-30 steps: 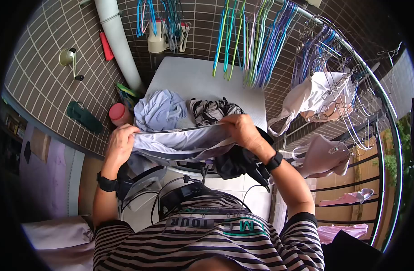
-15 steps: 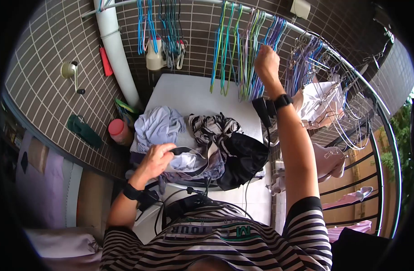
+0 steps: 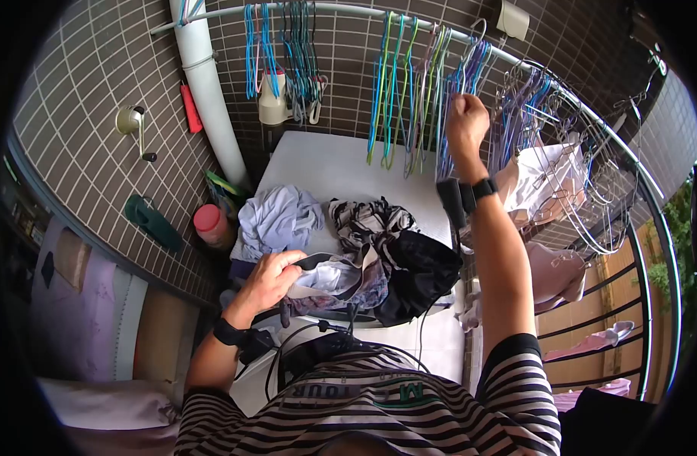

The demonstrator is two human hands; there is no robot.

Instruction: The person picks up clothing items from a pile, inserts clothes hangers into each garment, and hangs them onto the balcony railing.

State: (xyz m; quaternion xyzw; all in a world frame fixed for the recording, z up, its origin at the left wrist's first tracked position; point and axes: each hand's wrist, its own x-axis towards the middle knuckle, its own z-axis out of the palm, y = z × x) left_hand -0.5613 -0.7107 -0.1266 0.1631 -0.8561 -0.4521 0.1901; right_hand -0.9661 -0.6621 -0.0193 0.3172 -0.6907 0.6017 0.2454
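Note:
My left hand pinches the dark waistband of a patterned garment, probably shorts or underpants, its pale inside showing. My right hand is raised at the rail, closed around a blue-purple hanger among similar ones. A hanger hook stands up above the rail there. Beyond the held garment lie a light blue garment, a black-and-white patterned cloth and a black garment, all on the white top.
The curved rail carries several hangers. Wire clip racks with a white cloth hang at right, before a railing. A red-lidded jar and white pipe stand at left. Cables cross my front.
The view has shifted slightly, moving the scene right and down. A hanger hook now rises above the rail near my right hand. My left hand keeps its hold on the garment.

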